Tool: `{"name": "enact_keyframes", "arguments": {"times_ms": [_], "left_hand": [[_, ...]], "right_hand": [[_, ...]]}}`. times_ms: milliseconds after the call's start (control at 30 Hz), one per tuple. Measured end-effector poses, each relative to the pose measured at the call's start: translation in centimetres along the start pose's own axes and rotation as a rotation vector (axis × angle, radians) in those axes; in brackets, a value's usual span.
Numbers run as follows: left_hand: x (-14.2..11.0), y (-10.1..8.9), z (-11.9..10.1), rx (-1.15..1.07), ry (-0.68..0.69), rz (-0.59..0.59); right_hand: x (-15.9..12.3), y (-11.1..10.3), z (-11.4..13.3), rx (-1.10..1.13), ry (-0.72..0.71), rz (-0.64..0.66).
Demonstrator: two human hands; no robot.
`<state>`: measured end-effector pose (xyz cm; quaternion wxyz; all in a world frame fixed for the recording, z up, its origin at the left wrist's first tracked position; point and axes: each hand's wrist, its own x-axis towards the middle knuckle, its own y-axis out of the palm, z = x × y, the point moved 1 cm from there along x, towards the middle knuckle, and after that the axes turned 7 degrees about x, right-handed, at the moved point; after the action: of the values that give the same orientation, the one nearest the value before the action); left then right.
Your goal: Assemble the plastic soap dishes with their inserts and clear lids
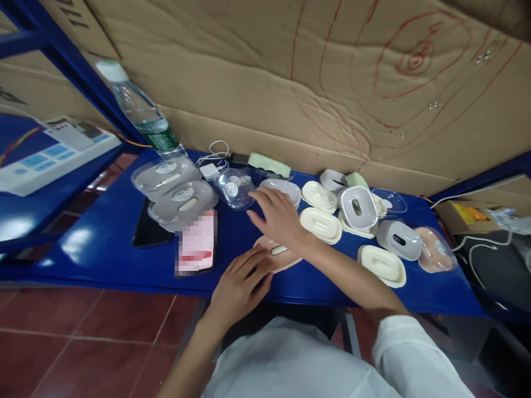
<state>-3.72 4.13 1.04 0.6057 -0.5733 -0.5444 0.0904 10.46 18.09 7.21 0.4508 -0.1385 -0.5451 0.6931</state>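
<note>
My left hand (243, 282) is closed around the left end of a peach oval plastic piece (286, 260) with a pale slot in its middle. Part of that piece is hidden by my fingers and my right forearm. Reaching across above it, my right hand (277, 213) has its fingers apart and holds nothing. Its fingertips are at the right edge of a clear plastic cover (235, 190) with a round white label; whether they touch it I cannot tell. Behind this hand lies a pale grey oval piece (286, 187).
Two grey labelled boxes (185, 204), a phone (197, 243) and a water bottle (145, 116) stand left on the blue table (103, 232). Cream trays (321, 225), grey housings (359, 207) and a covered peach box (437, 250) sit right. Cardboard (232, 72) walls the back.
</note>
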Motion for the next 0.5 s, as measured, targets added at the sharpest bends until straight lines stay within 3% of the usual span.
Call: {"name": "enact_keyframes", "arguments": {"times_ms": [133,267,367,500], "left_hand": [[-0.1,-0.1,0.0,-0.027,-0.017,-0.044],[0.0,-0.2,0.1,-0.061,-0.053,-0.05],[0.1,-0.4,0.0,-0.093,-0.046,-0.044],[-0.2,-0.2,0.0,-0.117,-0.023,-0.005]], "right_hand": [[5.1,4.4,2.5,-0.149,-0.049,0.041],[6.2,6.4,3.1,-0.183,0.052,0.106],[5.6,4.9,2.6,-0.115,0.087,0.105],[2.2,-0.3,1.0,0.142,0.04,0.016]]}}
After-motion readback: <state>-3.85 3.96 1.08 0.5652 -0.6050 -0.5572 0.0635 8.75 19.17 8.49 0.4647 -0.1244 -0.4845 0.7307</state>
